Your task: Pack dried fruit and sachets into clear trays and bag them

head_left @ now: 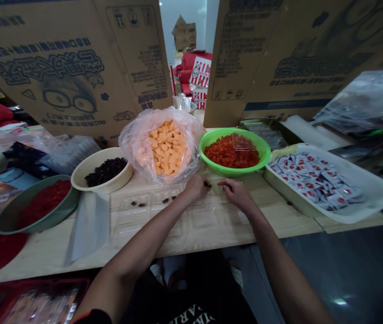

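My left hand (pixel 196 186) is closed in a pinch over a clear plastic compartment tray (pixel 151 216) on the wooden table, with small dark raisins (pixel 207 184) at its fingertips. My right hand (pixel 235 192) rests just to the right with its fingers curled together near the same spot; what it holds, if anything, is too small to make out. A few dark raisins (pixel 137 204) lie in the tray's left compartments. Behind the hands stand a cream bowl of raisins (pixel 105 171), a plastic bag of orange cubes (pixel 165 146) and a green bowl of red dried fruit (pixel 232 153).
A grey-green bowl of red pieces (pixel 36 204) sits at the left. A white tray of small sachets (pixel 316 182) lies at the right. Cardboard panels (pixel 70 63) wall off the back of the table. A folded clear plastic sheet (pixel 88 225) lies left of the compartment tray.
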Demonstrator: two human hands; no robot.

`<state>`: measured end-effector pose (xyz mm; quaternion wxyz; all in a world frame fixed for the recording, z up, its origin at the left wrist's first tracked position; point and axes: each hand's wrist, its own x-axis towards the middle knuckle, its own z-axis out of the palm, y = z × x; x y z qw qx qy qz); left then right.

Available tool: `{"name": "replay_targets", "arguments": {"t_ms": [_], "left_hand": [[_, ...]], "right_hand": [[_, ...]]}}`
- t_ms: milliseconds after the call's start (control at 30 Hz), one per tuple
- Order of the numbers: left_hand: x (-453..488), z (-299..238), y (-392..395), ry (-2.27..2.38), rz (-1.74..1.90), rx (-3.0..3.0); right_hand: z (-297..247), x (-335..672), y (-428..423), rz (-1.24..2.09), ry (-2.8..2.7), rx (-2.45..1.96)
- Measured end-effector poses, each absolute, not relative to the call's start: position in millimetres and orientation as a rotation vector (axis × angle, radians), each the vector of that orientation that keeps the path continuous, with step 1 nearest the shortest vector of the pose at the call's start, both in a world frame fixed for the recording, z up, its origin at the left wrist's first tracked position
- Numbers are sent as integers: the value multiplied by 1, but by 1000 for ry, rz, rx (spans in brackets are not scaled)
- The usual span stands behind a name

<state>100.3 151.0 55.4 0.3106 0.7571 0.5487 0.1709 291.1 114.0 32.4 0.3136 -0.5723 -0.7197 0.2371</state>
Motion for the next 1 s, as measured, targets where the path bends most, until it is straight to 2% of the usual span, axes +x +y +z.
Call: {"name": "replay_targets", "arguments": {"t_ms": [200,400,533,833,1000], "left_hand": [[88,47,157,1469,476,1936],[84,34,165,1524,559,1748],[82,37,162,1472,513,1826],[89,44,158,1358,275,2128],[88,41,162,1378,265,2125]], "right_hand": [[30,291,121,554,-1986,-1644],[41,250,124,381,-2335,-1666],[50,231,121,289,-2418,-1788],[42,226,128,432,-2251,-1821],[45,266,127,489,-2133,-1812]]}}
